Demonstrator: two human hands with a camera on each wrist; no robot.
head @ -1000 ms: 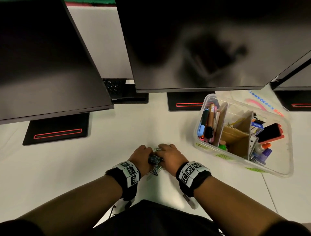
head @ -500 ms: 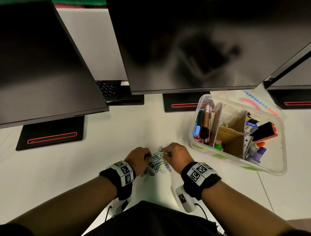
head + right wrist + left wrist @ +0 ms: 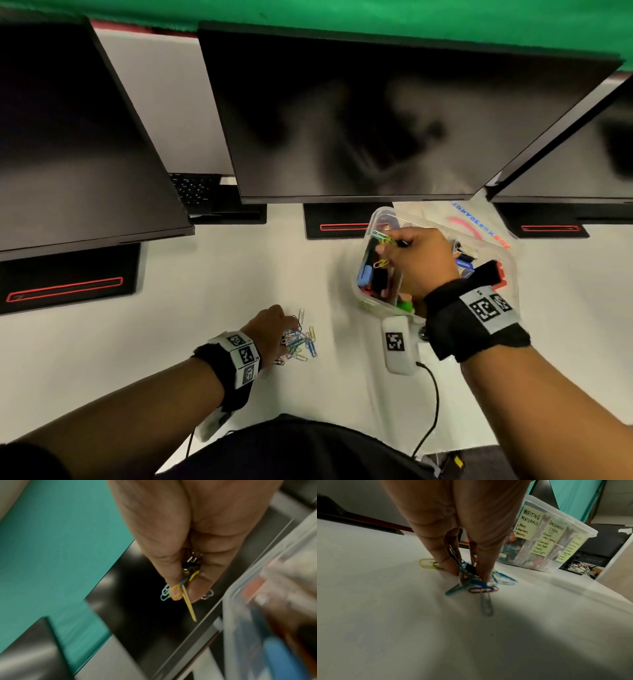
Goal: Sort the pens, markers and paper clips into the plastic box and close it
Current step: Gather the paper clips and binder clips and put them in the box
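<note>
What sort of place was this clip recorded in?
Most likely an office or computer-lab desk: several dark monitors stand in a row on a white table, a keyboard lies behind them, and a plastic box holds stationery.

paper clips [image 3: 301, 342]: coloured heap on table | plastic box [image 3: 371, 301]: clear, open, divided

An office: three dark monitors [image 3: 376, 116] stand in a row along the far edge of a white desk [image 3: 205, 281], a keyboard [image 3: 193, 188] behind them.
</note>
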